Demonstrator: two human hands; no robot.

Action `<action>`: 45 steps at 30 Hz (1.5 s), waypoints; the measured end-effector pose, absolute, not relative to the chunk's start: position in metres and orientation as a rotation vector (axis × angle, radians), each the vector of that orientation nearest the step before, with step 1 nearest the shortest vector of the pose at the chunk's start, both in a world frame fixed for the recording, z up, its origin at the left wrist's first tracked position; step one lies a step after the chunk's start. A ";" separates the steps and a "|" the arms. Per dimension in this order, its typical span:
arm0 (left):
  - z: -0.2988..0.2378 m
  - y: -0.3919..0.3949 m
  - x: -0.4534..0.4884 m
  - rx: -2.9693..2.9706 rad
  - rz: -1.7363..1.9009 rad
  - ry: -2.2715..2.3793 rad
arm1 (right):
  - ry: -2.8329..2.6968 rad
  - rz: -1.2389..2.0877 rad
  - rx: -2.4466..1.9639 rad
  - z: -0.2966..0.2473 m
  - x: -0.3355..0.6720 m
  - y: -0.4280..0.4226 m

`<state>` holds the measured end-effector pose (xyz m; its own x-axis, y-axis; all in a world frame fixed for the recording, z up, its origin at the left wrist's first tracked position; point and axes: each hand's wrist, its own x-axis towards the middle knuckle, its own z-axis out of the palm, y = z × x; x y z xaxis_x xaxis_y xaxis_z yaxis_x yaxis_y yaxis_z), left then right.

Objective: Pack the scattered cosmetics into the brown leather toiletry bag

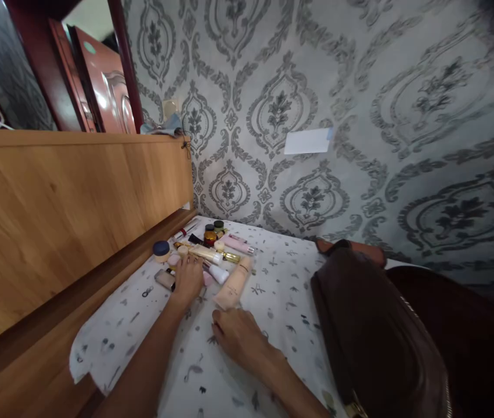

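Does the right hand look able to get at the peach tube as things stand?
Probably yes: the right hand lies on the patterned cloth right by the near end of the peach tube, nothing between them; the left hand rests off to the side.

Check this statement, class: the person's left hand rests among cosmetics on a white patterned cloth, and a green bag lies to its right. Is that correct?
No. The head view shows the bag is dark brown, not green. The rest stands: the left hand rests among cosmetics on the white patterned cloth, with the bag to its right.
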<state>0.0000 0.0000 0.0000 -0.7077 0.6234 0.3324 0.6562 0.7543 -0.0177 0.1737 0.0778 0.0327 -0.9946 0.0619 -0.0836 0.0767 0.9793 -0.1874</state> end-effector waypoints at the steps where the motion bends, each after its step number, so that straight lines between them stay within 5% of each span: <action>1: 0.001 0.000 0.001 -0.994 -0.143 -2.645 | 3.061 -0.325 0.147 0.027 0.171 0.076; 30: 0.004 0.006 -0.001 -0.994 -0.164 -2.793 | 3.202 -0.491 0.309 -0.012 0.164 0.075; 45: 0.022 0.012 -0.029 -1.226 0.135 -2.766 | 3.174 -0.535 0.290 -0.006 0.166 0.076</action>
